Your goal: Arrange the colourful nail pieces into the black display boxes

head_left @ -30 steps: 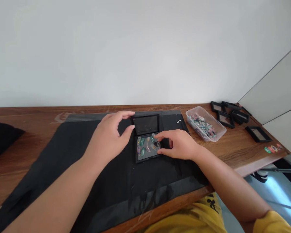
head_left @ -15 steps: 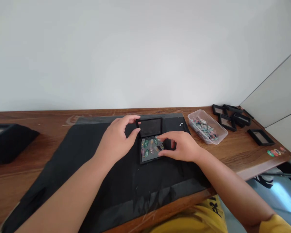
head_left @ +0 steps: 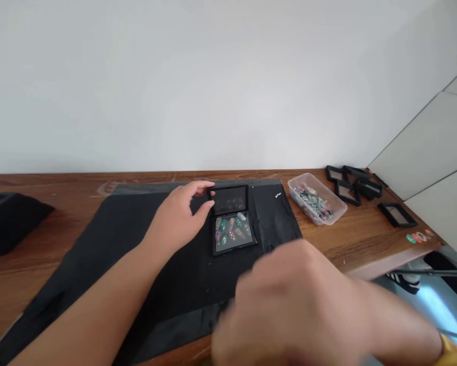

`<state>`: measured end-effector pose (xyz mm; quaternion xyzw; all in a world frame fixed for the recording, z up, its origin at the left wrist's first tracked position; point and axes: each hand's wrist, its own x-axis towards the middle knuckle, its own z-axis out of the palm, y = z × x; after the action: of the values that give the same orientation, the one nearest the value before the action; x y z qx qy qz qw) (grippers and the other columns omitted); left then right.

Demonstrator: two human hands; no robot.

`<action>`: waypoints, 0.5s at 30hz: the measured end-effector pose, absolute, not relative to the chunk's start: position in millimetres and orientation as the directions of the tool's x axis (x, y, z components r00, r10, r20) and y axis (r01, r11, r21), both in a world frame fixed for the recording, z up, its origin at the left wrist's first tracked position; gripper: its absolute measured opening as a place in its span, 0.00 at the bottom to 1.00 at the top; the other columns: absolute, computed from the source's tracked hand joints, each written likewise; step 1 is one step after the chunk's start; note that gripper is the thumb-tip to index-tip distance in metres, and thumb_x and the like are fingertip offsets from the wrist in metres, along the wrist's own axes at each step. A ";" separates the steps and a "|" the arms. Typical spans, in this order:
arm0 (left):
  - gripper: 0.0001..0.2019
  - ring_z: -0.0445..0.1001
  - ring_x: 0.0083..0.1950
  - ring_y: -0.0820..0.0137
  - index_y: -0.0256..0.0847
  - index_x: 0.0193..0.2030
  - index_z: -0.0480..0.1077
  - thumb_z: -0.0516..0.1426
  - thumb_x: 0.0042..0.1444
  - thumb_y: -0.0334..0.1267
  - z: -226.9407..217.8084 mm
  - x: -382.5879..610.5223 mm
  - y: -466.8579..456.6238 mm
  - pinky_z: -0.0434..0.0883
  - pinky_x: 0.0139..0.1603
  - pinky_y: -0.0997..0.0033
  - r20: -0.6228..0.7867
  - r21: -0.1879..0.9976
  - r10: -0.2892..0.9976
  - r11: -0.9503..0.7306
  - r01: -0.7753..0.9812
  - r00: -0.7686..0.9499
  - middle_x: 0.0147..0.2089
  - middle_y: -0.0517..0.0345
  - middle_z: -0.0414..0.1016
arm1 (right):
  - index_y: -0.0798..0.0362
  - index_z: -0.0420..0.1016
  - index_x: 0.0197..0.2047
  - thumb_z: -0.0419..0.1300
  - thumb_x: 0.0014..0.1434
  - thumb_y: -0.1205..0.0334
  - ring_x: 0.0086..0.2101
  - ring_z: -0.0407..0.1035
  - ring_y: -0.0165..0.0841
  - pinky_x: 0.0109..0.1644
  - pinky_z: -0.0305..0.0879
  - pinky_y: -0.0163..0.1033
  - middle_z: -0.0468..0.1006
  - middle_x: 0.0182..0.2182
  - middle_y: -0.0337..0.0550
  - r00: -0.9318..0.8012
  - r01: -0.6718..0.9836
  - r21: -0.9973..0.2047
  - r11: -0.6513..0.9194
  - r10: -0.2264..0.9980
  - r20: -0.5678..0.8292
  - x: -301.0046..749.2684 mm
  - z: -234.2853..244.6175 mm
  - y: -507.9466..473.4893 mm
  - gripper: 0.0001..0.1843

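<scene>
A small black case [head_left: 234, 248] lies opened on the dark mat, its clear-windowed lid [head_left: 230, 200] raised at the back. Several press-on nails [head_left: 232, 235] in green, pink and clear tones sit inside on a grey base. My left hand [head_left: 180, 213] has its thumb and fingertips at the lid's left edge, holding it up. Close to the camera, my right hand [head_left: 289, 305] is apart from the case and smeared by motion. Its fingers are hidden, so whether it holds anything cannot be made out.
A clear plastic tub [head_left: 337, 208] of loose nails stands right of the black mat [head_left: 136, 223]. Farther right lie several black cases [head_left: 348, 192] and small round stickers [head_left: 419, 237]. A dark box-like object [head_left: 14, 223] is at the left. A white wall rises behind the table.
My right hand has left the nails in the case and swung down toward the camera. The left hand keeps its place at the lid. The view has shifted slightly right.
</scene>
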<state>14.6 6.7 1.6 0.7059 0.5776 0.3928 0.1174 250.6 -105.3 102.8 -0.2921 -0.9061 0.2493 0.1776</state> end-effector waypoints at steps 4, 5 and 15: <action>0.18 0.81 0.51 0.54 0.46 0.56 0.74 0.56 0.60 0.43 1.8 16.3 7.1 0.77 0.57 0.48 0.416 0.615 0.909 -0.310 0.725 0.035 0.50 0.47 0.83 | 0.47 0.81 0.53 0.58 0.72 0.66 0.45 0.82 0.37 0.42 0.70 0.37 0.87 0.47 0.42 -0.722 0.647 -0.336 0.685 0.691 0.018 240.2 68.5 -51.3 0.13; 0.19 0.81 0.52 0.54 0.46 0.57 0.74 0.56 0.61 0.43 2.0 16.4 6.8 0.77 0.58 0.48 0.413 0.614 0.910 -0.309 0.727 0.038 0.50 0.47 0.83 | 0.48 0.82 0.53 0.57 0.72 0.66 0.47 0.82 0.38 0.42 0.69 0.37 0.87 0.48 0.43 -0.712 0.676 -0.291 0.677 0.702 -0.021 239.0 60.5 -40.4 0.13; 0.16 0.80 0.53 0.57 0.47 0.55 0.75 0.58 0.61 0.41 10.1 18.5 0.8 0.76 0.60 0.52 0.373 0.633 0.928 -0.263 0.728 0.010 0.51 0.52 0.84 | 0.48 0.85 0.46 0.61 0.71 0.64 0.43 0.79 0.36 0.43 0.64 0.37 0.87 0.43 0.41 -0.689 0.674 -0.335 0.658 0.724 0.035 257.7 32.8 -18.8 0.09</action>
<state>18.5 0.8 10.1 0.6984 0.5927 0.3789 0.1316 257.7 -18.8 32.8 -0.3853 -0.9068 0.1495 0.0827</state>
